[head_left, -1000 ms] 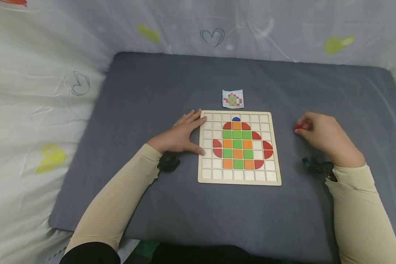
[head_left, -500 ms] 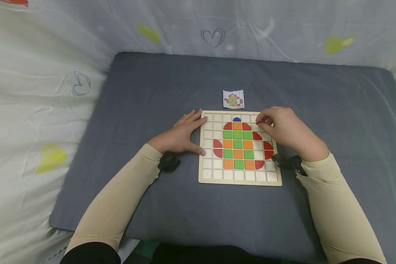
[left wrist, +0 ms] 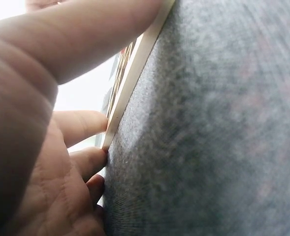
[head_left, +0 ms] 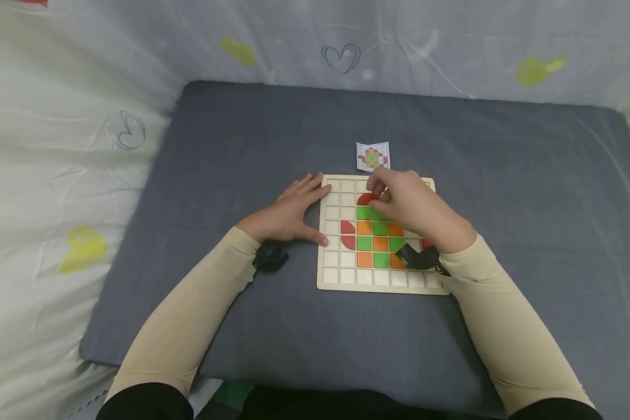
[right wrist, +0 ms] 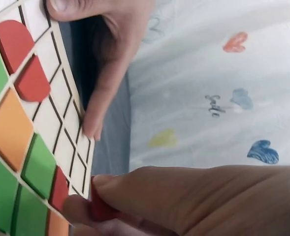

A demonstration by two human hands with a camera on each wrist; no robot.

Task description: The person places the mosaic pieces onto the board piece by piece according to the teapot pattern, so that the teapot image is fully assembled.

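Observation:
A square wooden grid board [head_left: 383,290] lies on the grey cloth, with green, orange and red pieces set in its cells. Along its left edge my left hand [head_left: 286,219] rests with thumb and fingers spread, and the left wrist view has the fingertips [left wrist: 98,123] touching the rim. Over the upper part of the board, my right hand [head_left: 420,207] pinches a red piece [right wrist: 100,206] between thumb and fingers; its full shape is hidden. My right hand and wrist cover many of the right-side pieces and the blue piece's spot at the top.
A small paper card [head_left: 373,156] with a printed coloured grid pattern lies just beyond the board. Dark grey cloth [head_left: 268,128] covers the surface all round. White patterned fabric [head_left: 294,41] hangs at the back and left.
My right hand, holding the red piece, has moved left from the cloth right of the board to above its top rows. The left hand has stayed at the board's left edge.

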